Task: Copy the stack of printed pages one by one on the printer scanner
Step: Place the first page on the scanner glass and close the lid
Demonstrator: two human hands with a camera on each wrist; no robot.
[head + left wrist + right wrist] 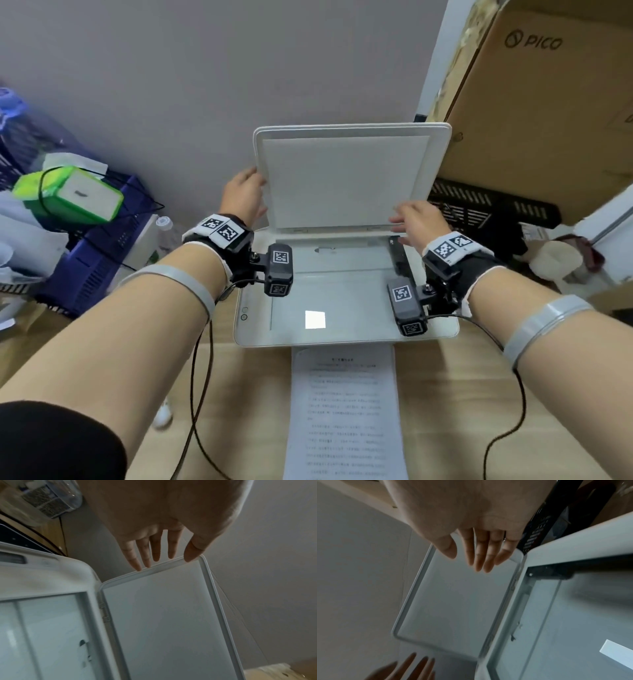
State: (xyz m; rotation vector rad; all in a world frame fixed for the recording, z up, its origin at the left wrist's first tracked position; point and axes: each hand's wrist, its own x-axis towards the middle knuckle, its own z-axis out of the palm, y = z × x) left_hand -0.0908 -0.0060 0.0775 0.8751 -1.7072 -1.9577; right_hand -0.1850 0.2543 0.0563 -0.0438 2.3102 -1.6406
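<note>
Fingers (145, 555) straight beside lid (346, 178) (raised)

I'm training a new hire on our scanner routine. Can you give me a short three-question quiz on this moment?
1. True or false: the scanner lid is raised.
2. What lies on the scanner glass? A) a printed page B) no page
3. Which hand is at the lid's left edge?

Key: 1 true. 2 B; a printed page lies on the desk in front of the printer. 3 The left hand; the right hand is near the hinge.
</note>
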